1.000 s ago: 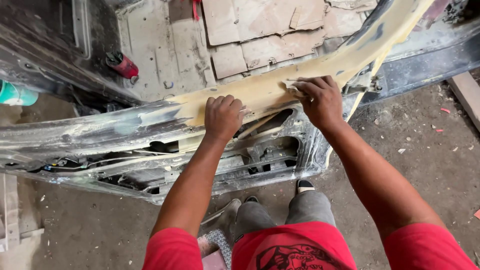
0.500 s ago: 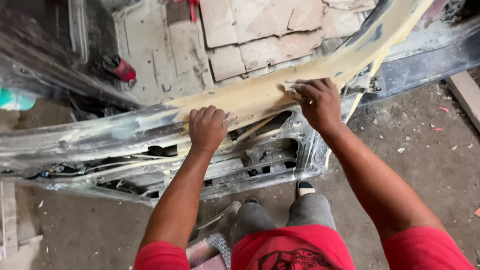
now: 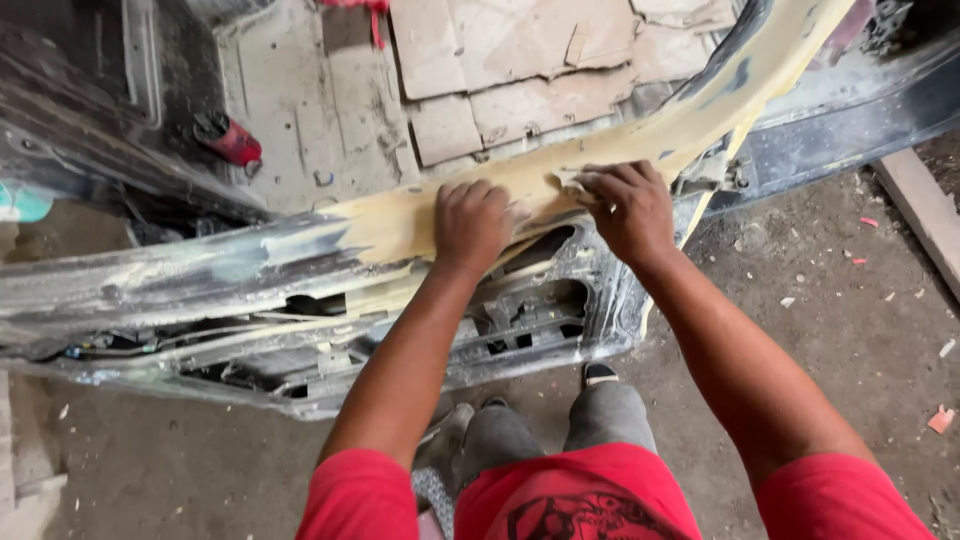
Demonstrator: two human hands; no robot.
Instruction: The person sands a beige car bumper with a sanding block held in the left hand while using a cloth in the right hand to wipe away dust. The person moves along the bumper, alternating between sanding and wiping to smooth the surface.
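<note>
A car door (image 3: pixel 200 290) stripped to bare metal is seen from above, propped on edge across a dirt floor (image 3: pixel 820 300), its inner frame and cables exposed along the lower side. At the far left, toward nine o'clock, a teal object (image 3: pixel 22 203) is partly cut off by the frame's edge. Higher up, at about ten o'clock, a red can (image 3: pixel 232 142) is seen lying on a dusty grey floor panel (image 3: pixel 300 110). At twelve o'clock, flattened pieces of cardboard (image 3: pixel 520 60) are spread beyond the door.

A broad band of yellowish body filler (image 3: pixel 400 225) is spread along the door's upper edge, running from the centre up toward one o'clock. The left hand (image 3: pixel 472 222) is pressed palm-down on this filler near the centre of the frame, fingers curled over the edge; whether anything is held beneath it cannot be told. Just to its right, the right hand (image 3: pixel 628 205) is laid on the same band, its fingers closed on a small folded piece of sandpaper (image 3: pixel 568 183) that is held flat against the filler. The two hands are set close beside each other but apart.

At six o'clock, the wearer's red sleeves, grey trousers and one dark shoe (image 3: pixel 599 373) are seen beneath the door. At three o'clock, a wooden plank (image 3: pixel 920 215) is laid on the floor, with small scraps of debris scattered near it.
</note>
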